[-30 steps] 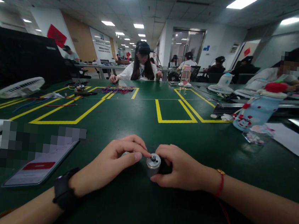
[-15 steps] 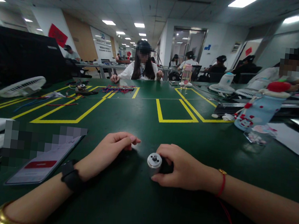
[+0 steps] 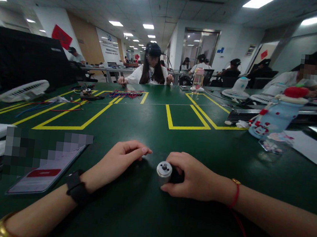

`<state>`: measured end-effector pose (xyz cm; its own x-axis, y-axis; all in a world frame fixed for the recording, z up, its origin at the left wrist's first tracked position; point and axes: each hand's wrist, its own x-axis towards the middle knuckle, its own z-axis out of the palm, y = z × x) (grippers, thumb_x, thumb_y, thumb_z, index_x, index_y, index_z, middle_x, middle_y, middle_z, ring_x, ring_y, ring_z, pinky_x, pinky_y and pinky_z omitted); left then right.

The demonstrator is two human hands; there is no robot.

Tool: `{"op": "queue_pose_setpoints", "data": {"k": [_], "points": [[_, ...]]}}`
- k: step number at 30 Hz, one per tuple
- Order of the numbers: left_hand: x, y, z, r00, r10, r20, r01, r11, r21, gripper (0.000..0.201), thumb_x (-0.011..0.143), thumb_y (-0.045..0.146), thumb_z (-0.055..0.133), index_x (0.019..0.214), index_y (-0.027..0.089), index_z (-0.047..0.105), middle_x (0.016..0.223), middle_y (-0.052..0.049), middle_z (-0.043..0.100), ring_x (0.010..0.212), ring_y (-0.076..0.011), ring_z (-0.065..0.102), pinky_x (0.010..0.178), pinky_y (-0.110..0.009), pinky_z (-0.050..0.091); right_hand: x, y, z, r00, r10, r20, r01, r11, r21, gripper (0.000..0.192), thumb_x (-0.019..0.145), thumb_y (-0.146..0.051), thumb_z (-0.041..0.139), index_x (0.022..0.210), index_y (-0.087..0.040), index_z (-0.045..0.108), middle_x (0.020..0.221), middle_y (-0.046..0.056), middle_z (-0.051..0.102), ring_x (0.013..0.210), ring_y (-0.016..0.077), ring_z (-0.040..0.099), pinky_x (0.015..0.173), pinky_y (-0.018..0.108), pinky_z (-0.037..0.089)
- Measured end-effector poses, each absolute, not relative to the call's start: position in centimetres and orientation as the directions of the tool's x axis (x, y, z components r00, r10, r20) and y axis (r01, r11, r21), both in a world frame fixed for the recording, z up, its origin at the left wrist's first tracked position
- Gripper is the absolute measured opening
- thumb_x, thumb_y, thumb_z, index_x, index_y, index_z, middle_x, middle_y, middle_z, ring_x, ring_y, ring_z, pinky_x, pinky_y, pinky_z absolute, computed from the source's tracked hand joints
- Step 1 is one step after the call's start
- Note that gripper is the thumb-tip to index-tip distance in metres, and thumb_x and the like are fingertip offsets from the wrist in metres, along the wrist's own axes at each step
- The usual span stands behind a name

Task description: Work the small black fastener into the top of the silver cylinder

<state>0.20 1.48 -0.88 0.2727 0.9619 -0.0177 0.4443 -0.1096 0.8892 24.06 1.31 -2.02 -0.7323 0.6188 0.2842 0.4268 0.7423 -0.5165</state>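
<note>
A small silver electric motor (image 3: 164,174) stands upright on the green table, its round end with a short shaft and small holes facing up. My right hand (image 3: 188,176) is closed around it from the right, thumb at the near side and fingers at the far side. Something dark shows between the motor and my palm; I cannot make out what it is. To the left, my left hand (image 3: 126,156) rests near the tabletop, fingers loosely stretched toward the motor with a gap between. It holds nothing that I can see.
A phone (image 3: 48,171) lies at left, near a white fan (image 3: 24,91). Yellow tape (image 3: 188,128) marks the green table (image 3: 124,228). Bundled wires (image 3: 127,94) lie farther back, before a seated person (image 3: 152,70). At right stands a blue bottle (image 3: 276,117) beside white paper (image 3: 316,150).
My left hand has shifted slightly to the right, toward the motor. My right hand keeps its hold, and the motor stays in place.
</note>
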Motion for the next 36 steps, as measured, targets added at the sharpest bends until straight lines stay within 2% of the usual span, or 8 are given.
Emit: {"op": "queue_pose_setpoints", "data": {"k": [5,8,14,23,28,36], "points": [[0.8,0.5,-0.2,0.450,0.888,0.090,0.420,-0.300,0.857,0.020,0.092,0.036,0.056,0.100,0.026,0.071,0.101,-0.001,0.066,0.092,-0.0187,0.060,0.082,-0.031,0.045,24.1,1.3,-2.2,-0.730,0.618,0.293,0.420,0.743,-0.521,0.027,0.071,-0.029,0.075,0.082,-0.018,0.053,0.076,-0.004,0.052,0.068,0.0109,0.045,0.063,0.025,0.031],[1.3,-0.1,0.3,0.492,0.863,0.117,0.468,-0.375,0.800,0.021,0.090,0.040,0.058,0.101,0.029,0.072,0.097,-0.001,0.063,0.087,-0.0184,0.058,0.078,-0.031,0.045,24.1,1.3,-2.3,-0.730,0.615,0.300,0.417,0.747,-0.517,0.026,0.071,-0.029,0.074,0.082,-0.018,0.053,0.076,-0.005,0.051,0.068,0.0107,0.045,0.063,0.025,0.032],[2.0,-0.5,0.4,0.529,0.838,0.134,0.447,-0.410,0.795,0.019,0.089,0.039,0.060,0.103,0.031,0.072,0.097,-0.001,0.062,0.086,-0.0175,0.057,0.079,-0.032,0.044,24.0,1.3,-2.4,-0.728,0.612,0.309,0.420,0.755,-0.503,0.026,0.071,-0.030,0.074,0.080,-0.018,0.052,0.074,-0.004,0.051,0.067,0.0113,0.045,0.062,0.025,0.032],[1.3,0.2,0.4,0.446,0.875,0.190,0.242,-0.322,0.915,0.011,0.087,0.030,0.064,0.086,0.022,0.071,0.091,0.000,0.060,0.086,-0.0158,0.056,0.077,-0.029,0.043,24.0,1.2,-2.0,-0.724,0.630,0.281,0.443,0.737,-0.510,0.026,0.071,-0.029,0.074,0.080,-0.018,0.053,0.074,-0.005,0.051,0.066,0.0107,0.044,0.062,0.025,0.031],[-0.2,1.2,-0.3,0.517,0.849,0.112,0.427,-0.369,0.826,0.012,0.085,0.033,0.066,0.089,0.024,0.074,0.095,-0.001,0.058,0.086,-0.0160,0.056,0.078,-0.029,0.042,24.1,1.2,-1.9,-0.726,0.631,0.272,0.445,0.733,-0.513,0.026,0.069,-0.028,0.074,0.079,-0.018,0.052,0.074,-0.004,0.049,0.066,0.0103,0.042,0.060,0.024,0.030],[0.0,1.3,-1.2,0.667,0.745,0.034,0.522,-0.499,0.692,0.012,0.083,0.036,0.068,0.088,0.028,0.076,0.098,-0.001,0.062,0.097,-0.0189,0.056,0.090,-0.034,0.042,24.1,1.2,-2.0,-0.728,0.630,0.269,0.446,0.733,-0.513,0.025,0.069,-0.027,0.073,0.079,-0.017,0.052,0.075,-0.003,0.049,0.066,0.0112,0.042,0.059,0.024,0.030]]}}
